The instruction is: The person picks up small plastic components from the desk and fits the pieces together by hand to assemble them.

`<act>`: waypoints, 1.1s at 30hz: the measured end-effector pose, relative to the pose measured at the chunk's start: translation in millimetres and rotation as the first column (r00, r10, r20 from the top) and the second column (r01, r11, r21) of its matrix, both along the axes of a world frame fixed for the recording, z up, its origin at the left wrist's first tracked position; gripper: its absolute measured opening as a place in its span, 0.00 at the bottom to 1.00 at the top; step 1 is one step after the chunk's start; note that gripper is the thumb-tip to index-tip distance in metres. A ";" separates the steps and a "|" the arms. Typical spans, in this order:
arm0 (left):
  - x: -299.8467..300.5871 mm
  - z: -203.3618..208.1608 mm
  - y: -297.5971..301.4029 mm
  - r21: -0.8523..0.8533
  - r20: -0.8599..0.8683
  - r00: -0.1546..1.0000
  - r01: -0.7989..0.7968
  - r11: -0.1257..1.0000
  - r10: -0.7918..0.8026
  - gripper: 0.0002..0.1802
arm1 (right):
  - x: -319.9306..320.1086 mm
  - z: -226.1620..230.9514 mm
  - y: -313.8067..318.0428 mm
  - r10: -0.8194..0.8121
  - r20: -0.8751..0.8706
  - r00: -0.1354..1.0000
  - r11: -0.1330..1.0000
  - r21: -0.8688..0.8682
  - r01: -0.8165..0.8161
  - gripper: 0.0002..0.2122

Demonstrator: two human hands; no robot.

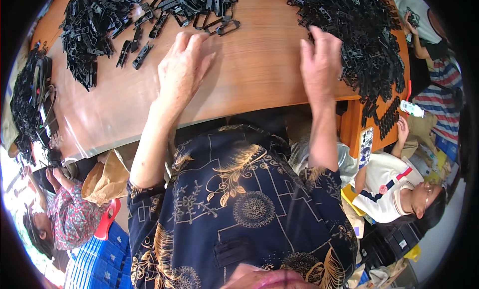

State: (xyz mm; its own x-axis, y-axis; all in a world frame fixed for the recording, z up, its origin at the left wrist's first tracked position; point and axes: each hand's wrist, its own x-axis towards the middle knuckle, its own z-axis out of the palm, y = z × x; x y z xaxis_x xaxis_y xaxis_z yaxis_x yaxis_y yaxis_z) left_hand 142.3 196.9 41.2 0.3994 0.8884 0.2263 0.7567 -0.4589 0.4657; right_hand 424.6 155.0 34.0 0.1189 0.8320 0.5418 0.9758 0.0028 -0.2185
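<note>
Over the wooden table, my left hand [182,67] hangs with loosely bent fingers, the thumb apart, and nothing seen in it. Just beyond its fingertips lie black rectangular plastic frames [227,27] at the near edge of a pile of black plastic parts [199,4]. My right hand [322,59] is beside a large heap of black clip-like parts [369,44]. Its thumb stands away from the bent fingers, and I see nothing held; the fingertips are slightly blurred against the heap.
Another heap of black parts [87,34] covers the table [259,64] at far left, with loose pieces [143,56] beside it. At right, a person [399,189] holds a phone [365,144]; another stands beyond. A person [75,214] sits at left near blue crates [102,256].
</note>
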 end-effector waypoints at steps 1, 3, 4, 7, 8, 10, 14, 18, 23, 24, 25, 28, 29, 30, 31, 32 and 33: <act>7.8 -2.3 6.0 0.041 -0.007 1.000 0.030 0.999 -0.030 0.20 | 14.5 3.0 -5.4 -0.099 0.008 0.995 0.989 -0.113 0.099 0.19; 19.9 -18.6 18.2 0.078 -0.027 0.999 0.021 0.997 -0.019 0.20 | 39.3 -6.9 -2.8 -0.154 0.100 0.983 0.958 -0.227 0.174 0.21; 23.0 -24.8 22.0 0.113 -0.036 0.999 0.013 0.994 -0.009 0.20 | 41.8 -11.5 0.7 -0.143 0.152 0.978 0.955 -0.237 0.177 0.22; 24.0 -30.9 27.1 0.108 -0.066 0.998 0.007 0.994 0.000 0.17 | 31.5 -21.8 14.7 0.019 0.124 0.992 0.988 -0.155 0.000 0.19; 22.8 -31.7 26.8 0.086 -0.084 0.996 0.018 0.996 -0.011 0.16 | 25.4 -23.9 18.4 0.127 0.104 0.986 0.986 -0.117 -0.115 0.17; 16.2 -30.8 21.6 0.089 -0.087 0.996 0.004 0.996 0.004 0.16 | 9.8 -26.3 26.4 0.194 0.018 0.981 0.979 -0.060 -0.193 0.15; -1.5 -32.1 8.2 0.076 -0.018 0.999 -0.038 0.996 0.040 0.15 | -13.6 -29.3 39.1 0.318 -0.421 0.849 0.939 0.020 -0.343 0.14; -16.9 -24.0 -8.7 0.004 0.083 0.982 -0.170 0.986 0.169 0.14 | -28.8 -21.2 47.3 0.341 -0.856 0.389 0.891 0.162 -0.424 0.09; -28.2 -22.6 -18.7 0.012 0.200 0.958 -0.214 0.977 0.207 0.13 | -35.1 -15.2 55.8 0.338 -0.918 0.205 0.882 0.234 -0.409 0.10; -29.8 -23.0 -20.4 -0.024 0.224 0.950 -0.217 0.976 0.217 0.12 | -35.7 -15.7 57.9 0.369 -0.908 0.197 0.870 0.262 -0.418 0.11; -31.3 -23.8 -21.9 -0.060 0.248 0.942 -0.219 0.974 0.227 0.11 | -35.3 -17.8 60.5 0.369 -0.908 0.197 0.867 0.260 -0.424 0.11; -36.5 -38.1 -22.5 0.055 0.237 0.952 -0.215 0.975 0.196 0.08 | -34.1 -23.4 64.7 0.367 -0.919 0.144 0.887 0.300 -0.350 0.12; -38.1 -39.9 -24.9 0.053 0.238 0.950 -0.219 0.974 0.200 0.08 | -34.6 -23.2 64.2 0.403 -0.899 0.171 0.884 0.334 -0.328 0.13; -38.4 -40.0 -27.6 0.022 0.232 0.951 -0.214 0.977 0.203 0.08 | -34.9 -23.5 63.8 0.436 -0.878 0.198 0.879 0.368 -0.304 0.14; -38.8 -40.2 -29.8 -0.008 0.226 0.952 -0.210 0.978 0.206 0.07 | -35.7 -24.0 62.4 0.435 -0.879 0.198 0.879 0.366 -0.307 0.14; -39.2 -40.4 -31.0 -0.010 0.225 0.952 -0.212 0.977 0.209 0.07 | -36.7 -24.5 59.9 0.448 -0.835 0.319 0.877 0.340 -0.340 0.11; -39.9 -39.5 -32.3 0.000 0.241 0.949 -0.212 0.977 0.205 0.07 | -39.2 -22.7 56.5 0.460 -0.776 0.432 0.875 0.311 -0.372 0.09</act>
State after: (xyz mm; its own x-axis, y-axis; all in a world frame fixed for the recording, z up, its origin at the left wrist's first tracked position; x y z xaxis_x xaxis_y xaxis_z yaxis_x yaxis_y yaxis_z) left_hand 102.4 164.6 1.7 0.1377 0.9387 0.3159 0.7053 -0.3168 0.6342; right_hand 385.4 211.5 11.3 0.1872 0.8660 0.4638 0.2411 0.4172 -0.8763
